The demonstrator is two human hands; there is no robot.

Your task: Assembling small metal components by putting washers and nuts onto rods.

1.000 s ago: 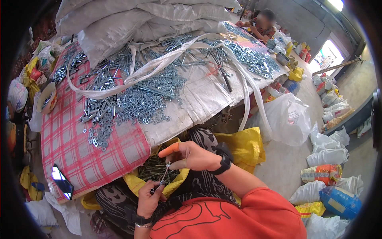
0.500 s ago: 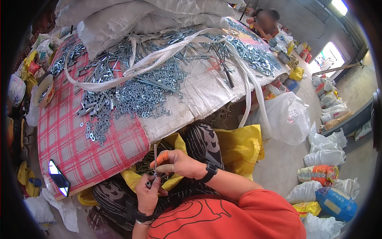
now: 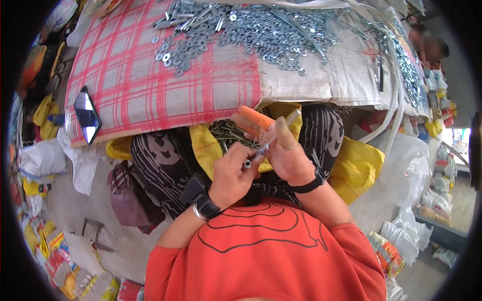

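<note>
In front of my lap, my left hand [image 3: 233,170] is closed on the lower end of a slim metal bolt [image 3: 292,117], where a nut or washer seems to sit. A short metal tube [image 3: 247,164] also pokes out of its curled fingers. My right hand [image 3: 288,158] has orange covers on stretched fingers. The bolt slants up between its thumb and fingers, its tip showing past the thumb. Below both hands, an open yellow sack [image 3: 203,150] between my legs holds many brassy bolts [image 3: 228,131].
Ahead is a table with a red checked cloth [image 3: 165,95], bearing piles of washers [image 3: 188,52] and metal sleeves [image 3: 196,19]. A dark phone [image 3: 87,116] lies near its left edge. White plastic bags [image 3: 406,165] stand at right; a maroon bag [image 3: 131,198] is at lower left.
My view has tilted down and shifted left, so the table sits higher. My right fingers have straightened from a curl, and the bolt has tipped from upright to slanting right.
</note>
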